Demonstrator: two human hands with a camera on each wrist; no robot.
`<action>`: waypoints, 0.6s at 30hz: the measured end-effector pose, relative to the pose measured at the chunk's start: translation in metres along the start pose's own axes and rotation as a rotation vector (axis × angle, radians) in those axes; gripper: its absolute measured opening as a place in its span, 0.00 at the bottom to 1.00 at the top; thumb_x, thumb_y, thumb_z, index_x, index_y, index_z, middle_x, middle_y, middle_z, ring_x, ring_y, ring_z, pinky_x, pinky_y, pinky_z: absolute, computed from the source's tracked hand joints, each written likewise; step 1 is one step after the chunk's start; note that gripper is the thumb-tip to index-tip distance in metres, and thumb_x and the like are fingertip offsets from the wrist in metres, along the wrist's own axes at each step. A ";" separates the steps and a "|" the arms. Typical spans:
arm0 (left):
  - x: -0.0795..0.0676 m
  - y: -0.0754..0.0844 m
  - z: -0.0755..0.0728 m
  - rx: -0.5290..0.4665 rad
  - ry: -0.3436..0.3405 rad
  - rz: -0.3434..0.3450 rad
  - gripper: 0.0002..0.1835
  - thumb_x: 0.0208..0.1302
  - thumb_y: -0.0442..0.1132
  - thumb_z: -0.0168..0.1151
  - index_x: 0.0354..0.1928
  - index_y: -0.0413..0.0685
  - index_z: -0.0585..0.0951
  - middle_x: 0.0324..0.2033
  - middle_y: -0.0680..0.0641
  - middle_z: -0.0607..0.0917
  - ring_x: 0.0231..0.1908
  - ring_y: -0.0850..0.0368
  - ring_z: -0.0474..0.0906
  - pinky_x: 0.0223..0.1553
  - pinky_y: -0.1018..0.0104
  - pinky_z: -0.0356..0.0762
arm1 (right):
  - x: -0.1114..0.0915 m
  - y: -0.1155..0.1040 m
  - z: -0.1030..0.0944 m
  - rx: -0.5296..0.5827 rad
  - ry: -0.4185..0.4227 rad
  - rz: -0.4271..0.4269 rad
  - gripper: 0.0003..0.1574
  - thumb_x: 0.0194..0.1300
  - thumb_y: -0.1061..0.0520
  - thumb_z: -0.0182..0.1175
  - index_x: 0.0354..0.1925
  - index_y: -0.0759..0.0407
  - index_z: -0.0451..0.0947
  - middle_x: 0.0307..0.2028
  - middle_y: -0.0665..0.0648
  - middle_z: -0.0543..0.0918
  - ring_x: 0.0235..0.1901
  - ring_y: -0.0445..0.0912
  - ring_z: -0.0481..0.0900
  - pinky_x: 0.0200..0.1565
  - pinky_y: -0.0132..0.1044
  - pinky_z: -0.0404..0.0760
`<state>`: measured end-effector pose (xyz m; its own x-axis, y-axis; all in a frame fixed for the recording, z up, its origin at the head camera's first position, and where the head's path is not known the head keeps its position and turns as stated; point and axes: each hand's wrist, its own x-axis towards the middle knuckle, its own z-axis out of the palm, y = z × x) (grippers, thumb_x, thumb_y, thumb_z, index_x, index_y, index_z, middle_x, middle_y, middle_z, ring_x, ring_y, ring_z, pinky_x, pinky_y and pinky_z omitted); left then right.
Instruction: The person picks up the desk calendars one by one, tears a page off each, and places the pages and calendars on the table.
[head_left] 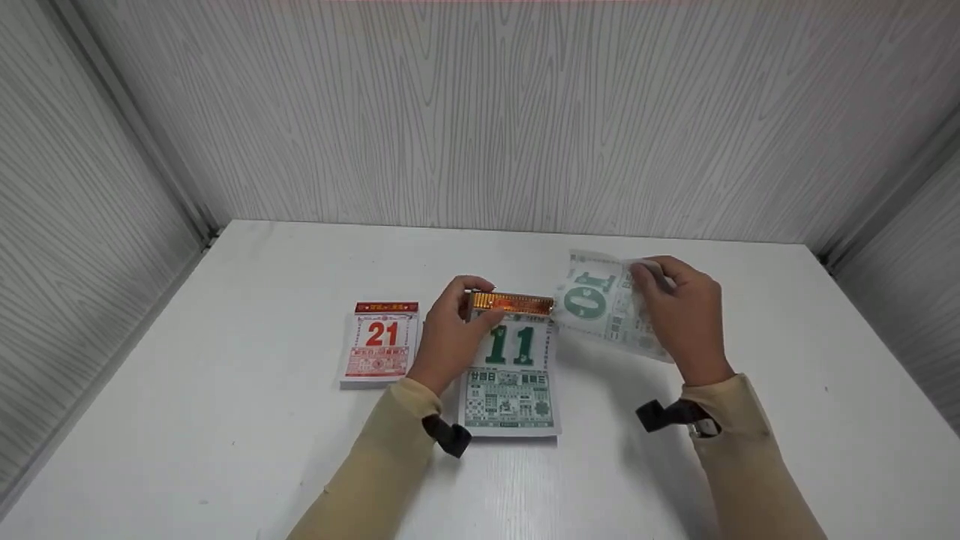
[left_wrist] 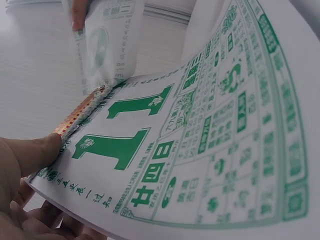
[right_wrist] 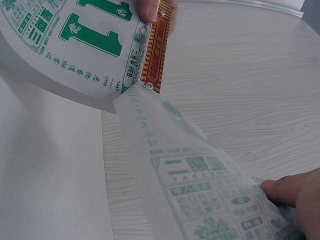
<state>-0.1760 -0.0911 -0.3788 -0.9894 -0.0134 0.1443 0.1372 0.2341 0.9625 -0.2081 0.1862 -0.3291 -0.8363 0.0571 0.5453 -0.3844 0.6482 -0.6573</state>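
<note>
A tear-off calendar (head_left: 510, 401) printed in green shows a large 11 under a shiny gold-and-red binding strip (head_left: 517, 303). My left hand (head_left: 456, 330) grips its upper left corner, thumb on the front by the strip and fingers behind, as the left wrist view shows. To the right, my right hand (head_left: 686, 315) pinches the far end of a thin leaf (head_left: 600, 300) with a green 10, seen turned sideways. In the right wrist view the leaf (right_wrist: 185, 170) stretches from the end of the binding strip (right_wrist: 156, 55) to my fingers, with its near corner right at that end.
Left of the green calendar lies a smaller tear-off calendar (head_left: 381, 341) with a red 21 and a red top band. Both stand on a white table (head_left: 247, 450), walled by wood-grain panels (head_left: 480, 112) at the back and sides.
</note>
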 end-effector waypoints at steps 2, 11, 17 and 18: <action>0.000 0.000 0.000 0.029 0.008 0.016 0.19 0.73 0.44 0.66 0.62 0.56 0.75 0.45 0.49 0.84 0.40 0.54 0.82 0.40 0.61 0.82 | 0.000 0.000 0.000 0.001 -0.005 0.002 0.15 0.75 0.51 0.63 0.44 0.61 0.89 0.37 0.58 0.90 0.29 0.42 0.83 0.33 0.21 0.76; -0.002 0.003 0.000 0.085 0.036 0.032 0.16 0.75 0.45 0.63 0.62 0.60 0.78 0.41 0.51 0.84 0.35 0.56 0.80 0.38 0.61 0.78 | 0.000 -0.002 0.000 -0.022 -0.007 0.023 0.16 0.75 0.50 0.63 0.46 0.60 0.89 0.40 0.58 0.91 0.31 0.44 0.83 0.35 0.21 0.75; -0.002 0.003 0.000 0.095 0.039 0.040 0.15 0.76 0.46 0.61 0.61 0.61 0.79 0.43 0.52 0.84 0.37 0.56 0.80 0.39 0.60 0.78 | 0.002 0.001 -0.002 -0.051 0.002 0.064 0.15 0.74 0.50 0.64 0.46 0.59 0.90 0.39 0.58 0.91 0.27 0.43 0.82 0.32 0.23 0.74; -0.001 0.003 -0.001 0.098 0.039 0.042 0.15 0.76 0.46 0.61 0.60 0.61 0.79 0.43 0.53 0.84 0.37 0.56 0.80 0.39 0.60 0.77 | 0.002 0.001 -0.002 -0.054 0.001 0.069 0.15 0.74 0.50 0.64 0.46 0.59 0.90 0.38 0.58 0.91 0.27 0.43 0.81 0.31 0.23 0.74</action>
<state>-0.1742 -0.0911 -0.3764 -0.9801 -0.0393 0.1947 0.1712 0.3296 0.9285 -0.2093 0.1886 -0.3273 -0.8598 0.1036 0.5000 -0.3040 0.6830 -0.6642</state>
